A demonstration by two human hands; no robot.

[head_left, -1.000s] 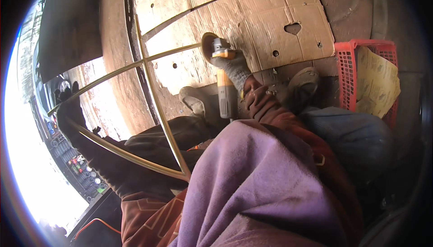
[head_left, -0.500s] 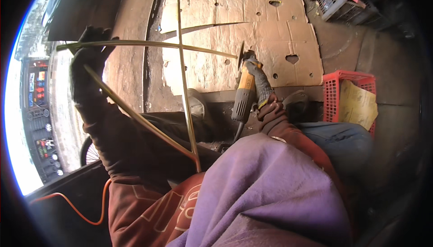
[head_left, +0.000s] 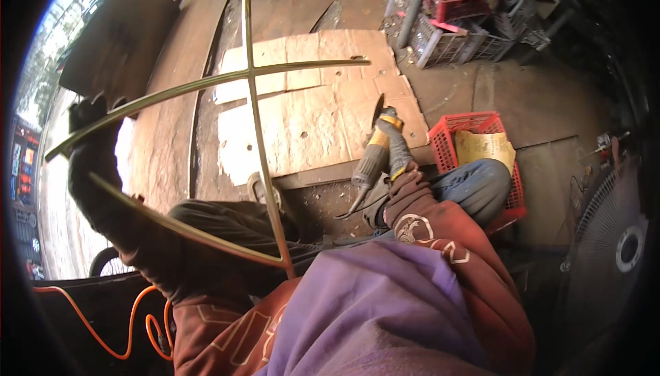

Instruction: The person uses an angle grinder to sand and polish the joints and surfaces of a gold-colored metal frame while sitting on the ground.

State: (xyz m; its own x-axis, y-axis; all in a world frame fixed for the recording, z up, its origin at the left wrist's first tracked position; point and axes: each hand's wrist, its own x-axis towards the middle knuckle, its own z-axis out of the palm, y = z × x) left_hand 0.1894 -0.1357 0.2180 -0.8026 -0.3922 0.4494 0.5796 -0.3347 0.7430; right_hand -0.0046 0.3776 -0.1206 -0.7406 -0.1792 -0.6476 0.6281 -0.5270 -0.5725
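Note:
A metal frame of thin brass-coloured bars [head_left: 250, 72] stands up in front of my body, with one long bar crossing another. On the left, my gloved left hand [head_left: 93, 125] is closed around the crossbar near its end, its dark fingers showing past the bar. My right hand [head_left: 397, 144], in a grey knitted glove with a yellow cuff, grips a yellow and grey angle grinder [head_left: 372, 157]. The grinder's thin disc stands edge-on, pointing away from me and apart from the bars. Whether the disc is spinning I cannot tell.
Holed cardboard [head_left: 323, 118] lies flat on the floor ahead. A red plastic crate [head_left: 444, 144] with a yellowish sheet sits beside my right knee. Grey crates [head_left: 450, 46] stand farther back. A fan [head_left: 622, 245] is at far right, an orange cable [head_left: 113, 354] at lower left.
The view has swung right and up, bringing the fan and more crates in. Still in my left hand, the frame sits higher against the floor, its crossbar more slanted. The grinder stays in my right hand.

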